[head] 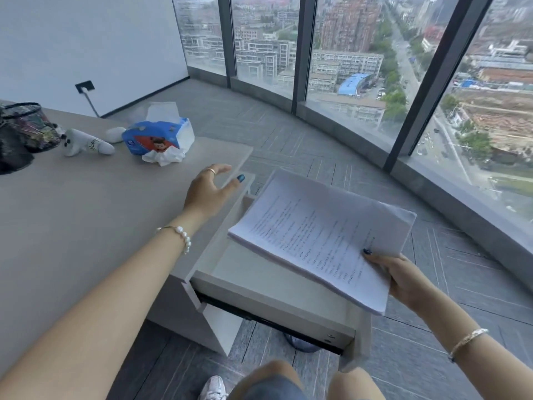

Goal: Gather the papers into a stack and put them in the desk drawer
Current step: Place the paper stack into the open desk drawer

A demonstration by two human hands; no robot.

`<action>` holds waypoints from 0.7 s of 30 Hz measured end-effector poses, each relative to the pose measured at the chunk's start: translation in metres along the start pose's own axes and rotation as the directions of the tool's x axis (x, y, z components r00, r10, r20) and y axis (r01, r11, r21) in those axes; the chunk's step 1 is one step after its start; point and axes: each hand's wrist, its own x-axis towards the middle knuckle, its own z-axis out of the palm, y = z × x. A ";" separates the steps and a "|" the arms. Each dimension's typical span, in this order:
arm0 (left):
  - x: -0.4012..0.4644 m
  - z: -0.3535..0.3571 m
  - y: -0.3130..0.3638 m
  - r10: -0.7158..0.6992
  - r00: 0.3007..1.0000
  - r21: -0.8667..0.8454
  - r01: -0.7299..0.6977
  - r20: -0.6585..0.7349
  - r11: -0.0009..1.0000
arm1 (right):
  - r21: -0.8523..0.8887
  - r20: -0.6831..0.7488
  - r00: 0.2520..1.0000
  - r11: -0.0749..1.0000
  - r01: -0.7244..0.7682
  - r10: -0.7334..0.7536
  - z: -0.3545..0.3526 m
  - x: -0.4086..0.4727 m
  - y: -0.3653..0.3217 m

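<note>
The papers (314,238) are gripped at their near right corner by the right hand (403,280), thumb on top, and held above the open drawer (259,272). The left hand (209,190) is spread wide, empty, over the table (86,203) edge, left of the papers.

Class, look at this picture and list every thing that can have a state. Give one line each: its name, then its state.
Desk drawer: pulled open, inside looks bare.
Stack of papers: gathered, held tilted above the drawer, not yet inside.
Right hand: shut on the stack's near corner.
Left hand: open, fingers spread over the desk edge, holding nothing.
Tissue pack: opened, tissues sticking out.
Mesh pen holder: upright, filled.
</note>
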 end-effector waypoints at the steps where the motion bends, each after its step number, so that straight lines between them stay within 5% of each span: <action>1: 0.004 0.000 -0.003 -0.007 1.000 0.031 0.006 0.023 1.000 | -0.022 0.005 1.000 1.000 -0.014 0.014 0.001 0.002 0.001; 21: 0.012 0.002 -0.019 -0.122 0.990 -0.010 0.123 0.066 0.992 | -0.178 0.023 0.991 0.976 -0.123 0.129 0.022 0.025 0.004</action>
